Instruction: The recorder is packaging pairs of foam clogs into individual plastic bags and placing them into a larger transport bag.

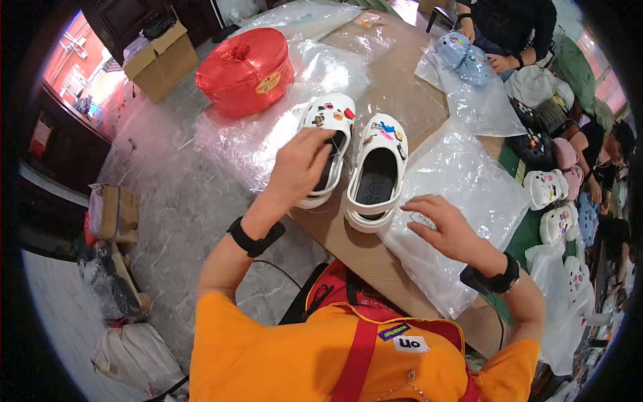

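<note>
Two white clogs with colourful charms stand side by side on the cardboard-covered table in front of me. My left hand (303, 163) reaches over the left clog (326, 112), its fingers closed together at the inner edge of the foot opening and hiding part of it. The right clog (384, 134) stands upright, toe pointing away, with its dark insole and lowered heel strap showing. Just right of that heel, my right hand (442, 226) hovers with thumb and fingers apart, holding nothing. Below and beside it lies a clear plastic bag (462, 181).
A red roll of plastic twine (244, 70) sits at the far left of the table (418, 94). Across from me, a co-worker's hands hold blue clogs (462, 57). More white clogs (546, 189) line the right side. Cardboard boxes (163, 61) stand on the floor.
</note>
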Tool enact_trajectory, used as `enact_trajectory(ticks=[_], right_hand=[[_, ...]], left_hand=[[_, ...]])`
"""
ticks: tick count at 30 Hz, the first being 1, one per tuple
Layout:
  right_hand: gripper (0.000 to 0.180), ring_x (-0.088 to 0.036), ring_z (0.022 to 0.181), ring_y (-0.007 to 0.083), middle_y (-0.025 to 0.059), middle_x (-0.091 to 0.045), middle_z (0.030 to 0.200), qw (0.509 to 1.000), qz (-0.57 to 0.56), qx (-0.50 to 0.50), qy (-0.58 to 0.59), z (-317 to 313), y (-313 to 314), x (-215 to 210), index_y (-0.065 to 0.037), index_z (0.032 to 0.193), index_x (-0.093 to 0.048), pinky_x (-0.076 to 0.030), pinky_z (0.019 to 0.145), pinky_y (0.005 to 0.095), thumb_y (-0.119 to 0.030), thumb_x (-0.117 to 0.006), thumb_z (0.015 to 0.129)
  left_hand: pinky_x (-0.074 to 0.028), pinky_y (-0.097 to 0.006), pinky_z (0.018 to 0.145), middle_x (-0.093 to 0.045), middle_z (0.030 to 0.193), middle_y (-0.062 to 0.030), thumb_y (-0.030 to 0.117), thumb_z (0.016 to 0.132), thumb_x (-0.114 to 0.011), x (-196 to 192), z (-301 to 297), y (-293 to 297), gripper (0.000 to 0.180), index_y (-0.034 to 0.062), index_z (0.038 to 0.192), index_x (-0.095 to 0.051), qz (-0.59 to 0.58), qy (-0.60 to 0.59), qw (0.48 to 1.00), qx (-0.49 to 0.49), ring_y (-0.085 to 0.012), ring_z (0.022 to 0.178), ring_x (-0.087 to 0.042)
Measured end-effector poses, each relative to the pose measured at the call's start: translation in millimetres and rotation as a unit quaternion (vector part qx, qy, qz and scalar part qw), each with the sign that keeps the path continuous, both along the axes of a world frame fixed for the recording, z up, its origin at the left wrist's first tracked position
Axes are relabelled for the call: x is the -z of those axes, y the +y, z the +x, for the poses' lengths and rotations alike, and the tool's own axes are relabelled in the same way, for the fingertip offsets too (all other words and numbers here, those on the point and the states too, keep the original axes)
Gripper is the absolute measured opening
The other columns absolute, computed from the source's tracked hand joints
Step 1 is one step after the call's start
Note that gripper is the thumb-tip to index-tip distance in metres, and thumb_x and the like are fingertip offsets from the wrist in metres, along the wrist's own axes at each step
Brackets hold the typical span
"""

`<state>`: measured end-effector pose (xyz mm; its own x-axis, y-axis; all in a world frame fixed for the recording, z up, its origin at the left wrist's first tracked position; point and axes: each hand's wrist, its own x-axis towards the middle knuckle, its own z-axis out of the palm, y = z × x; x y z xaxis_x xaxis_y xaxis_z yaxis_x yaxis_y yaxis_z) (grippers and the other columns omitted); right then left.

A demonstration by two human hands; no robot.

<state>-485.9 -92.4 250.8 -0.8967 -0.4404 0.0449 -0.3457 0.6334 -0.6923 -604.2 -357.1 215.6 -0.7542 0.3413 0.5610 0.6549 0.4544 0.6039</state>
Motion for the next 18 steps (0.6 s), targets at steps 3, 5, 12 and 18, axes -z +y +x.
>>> enact_trajectory(ticks=[3, 5, 12, 18], right_hand=[[0.03, -0.054, 0.091, 0.03, 0.0117, -0.057, 0.099, 0.992, 0.103, -0.054, 0.049, 21, 11, 29, -0.007, 0.105, -0.055, -0.043, 0.078, 0.0378, -0.015, -0.06, 0.077], [0.03, -0.054, 0.09, 0.0289, 0.0113, -0.057, 0.098, 0.987, 0.132, -0.076, 0.046, 40, 16, 28, -0.007, 0.105, -0.055, -0.042, 0.078, 0.0368, -0.016, -0.061, 0.077], [0.042, -0.046, 0.106, 0.0291, 0.0106, -0.05, 0.115, 0.985, 0.143, 0.001, 0.097, 124, 33, 55, -0.014, 0.11, -0.055, -0.037, 0.086, 0.0425, -0.018, -0.065, 0.069], [0.036, -0.043, 0.111, 0.0288, 0.0107, -0.048, 0.119, 0.95, 0.235, 0.114, 0.173, 179, 53, 91, -0.02, 0.104, -0.059, -0.033, 0.09, 0.0451, -0.014, -0.064, 0.068]], left_hand=[[-0.047, -0.04, 0.067, -0.062, 0.084, -0.019, 0.041, 0.083, -0.053, -3, 7, 18, 0.043, 0.0, 0.094, -0.058, -0.221, -0.091, 0.971, -0.026, -0.0343, 0.077, -0.06], [-0.047, -0.041, 0.067, -0.061, 0.085, -0.0209, 0.047, 0.082, -0.051, -3, 7, 26, 0.05, -0.0014, 0.093, -0.057, -0.293, -0.115, 0.948, -0.042, -0.0346, 0.078, -0.06], [-0.046, -0.044, 0.074, -0.059, 0.092, -0.0244, 0.063, 0.074, -0.051, 10, -14, 52, 0.071, -0.0052, 0.093, -0.055, -0.348, -0.166, 0.918, -0.093, -0.0376, 0.085, -0.059], [-0.047, -0.046, 0.069, -0.062, 0.078, -0.0215, 0.043, 0.08, -0.051, 27, -33, 66, 0.046, -0.0023, 0.084, -0.057, -0.36, -0.133, 0.918, -0.096, -0.037, 0.077, -0.061]])
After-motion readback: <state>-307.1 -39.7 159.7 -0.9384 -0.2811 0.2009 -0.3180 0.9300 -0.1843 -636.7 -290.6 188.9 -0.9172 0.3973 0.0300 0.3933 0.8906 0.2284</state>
